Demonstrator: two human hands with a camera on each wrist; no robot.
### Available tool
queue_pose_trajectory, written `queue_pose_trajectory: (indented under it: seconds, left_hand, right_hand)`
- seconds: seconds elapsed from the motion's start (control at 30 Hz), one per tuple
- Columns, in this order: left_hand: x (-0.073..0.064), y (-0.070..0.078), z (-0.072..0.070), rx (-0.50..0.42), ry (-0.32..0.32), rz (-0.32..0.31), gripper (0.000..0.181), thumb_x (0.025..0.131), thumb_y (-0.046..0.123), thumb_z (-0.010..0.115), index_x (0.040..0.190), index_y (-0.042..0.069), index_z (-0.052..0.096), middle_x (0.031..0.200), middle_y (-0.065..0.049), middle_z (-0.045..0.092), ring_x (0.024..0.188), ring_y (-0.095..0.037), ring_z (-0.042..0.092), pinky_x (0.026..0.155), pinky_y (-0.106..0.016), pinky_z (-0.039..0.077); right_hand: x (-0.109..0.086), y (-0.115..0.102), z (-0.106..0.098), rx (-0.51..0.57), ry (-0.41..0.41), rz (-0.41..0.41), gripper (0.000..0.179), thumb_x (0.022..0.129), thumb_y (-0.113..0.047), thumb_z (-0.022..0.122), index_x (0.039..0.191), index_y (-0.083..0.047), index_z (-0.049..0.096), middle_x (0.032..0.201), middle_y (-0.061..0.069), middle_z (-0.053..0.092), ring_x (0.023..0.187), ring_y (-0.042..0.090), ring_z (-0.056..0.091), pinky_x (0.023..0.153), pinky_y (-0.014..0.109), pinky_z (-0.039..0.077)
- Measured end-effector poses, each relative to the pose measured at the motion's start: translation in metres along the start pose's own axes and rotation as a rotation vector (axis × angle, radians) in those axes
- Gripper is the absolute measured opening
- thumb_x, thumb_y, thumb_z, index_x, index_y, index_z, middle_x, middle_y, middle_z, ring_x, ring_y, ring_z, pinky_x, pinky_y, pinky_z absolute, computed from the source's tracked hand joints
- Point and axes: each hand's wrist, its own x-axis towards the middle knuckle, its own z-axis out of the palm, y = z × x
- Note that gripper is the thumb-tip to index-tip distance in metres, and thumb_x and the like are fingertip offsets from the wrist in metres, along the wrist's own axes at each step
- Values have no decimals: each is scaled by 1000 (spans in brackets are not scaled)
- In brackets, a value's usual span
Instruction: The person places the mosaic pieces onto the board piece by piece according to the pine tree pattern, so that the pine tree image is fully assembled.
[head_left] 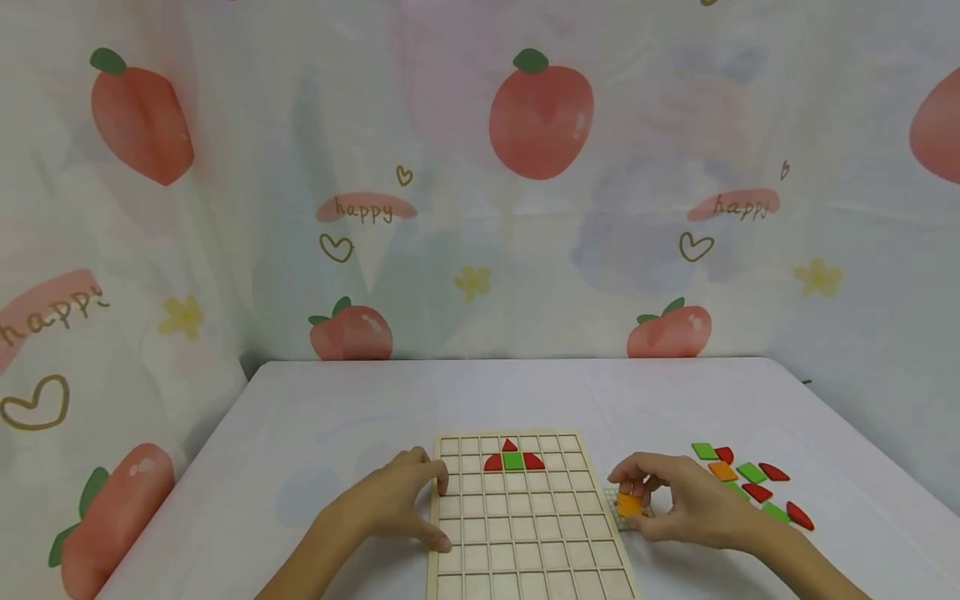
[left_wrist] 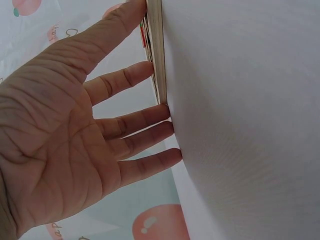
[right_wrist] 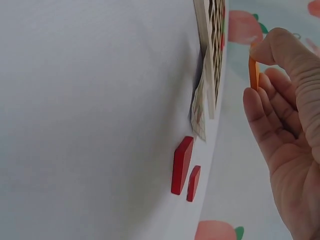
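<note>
Along the left edge of the grid board [head_left: 517,554], the left hand [head_left: 397,497] is resting with straight, spread fingers, gripping nothing, probably to be steadying the board. Just off the board's right side, the right hand [head_left: 684,503] is pinching an orange piece [head_left: 628,505] between thumb and fingers, a hold that seems to be suiting something so thin. Below it, a gridded sheet [head_left: 622,525] is lying beside the board. Farther right of the board, loose pieces [head_left: 752,472] are lying scattered, likely for easy reach. Toward the board's far edge, a green square [head_left: 513,461] is sitting with red pieces [head_left: 533,462] on three sides.

The right wrist view is showing the orange piece edge-on and raised, which the head view is leaving unclear; the left wrist view is revealing the open palm.
</note>
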Motion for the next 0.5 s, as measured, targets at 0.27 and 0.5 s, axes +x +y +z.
queue_pose_trajectory:
  seconds: [0.27, 0.5]
  left_hand:
    - [1, -2, 1, 14, 0, 6, 54, 66, 44, 96, 100, 23, 60, 109, 2, 52, 101, -20, 49, 84, -46, 52]
    - [1, -2, 1, 19, 1, 3, 55, 65, 45, 96, 100, 24, 60, 110, 2, 52, 102, -20, 50, 85, -47, 52]
  right_hand:
    - [26, -1, 14, 28, -48, -2, 35, 80, -3, 83, 110, -10, 65, 99, -8, 68, 85, 8, 61, 73, 25, 55]
    - [48, -2, 28, 86, -91, 21, 36, 77, 4, 79, 108, -7, 66, 99, -5, 67, 88, 8, 60, 74, 26, 57]
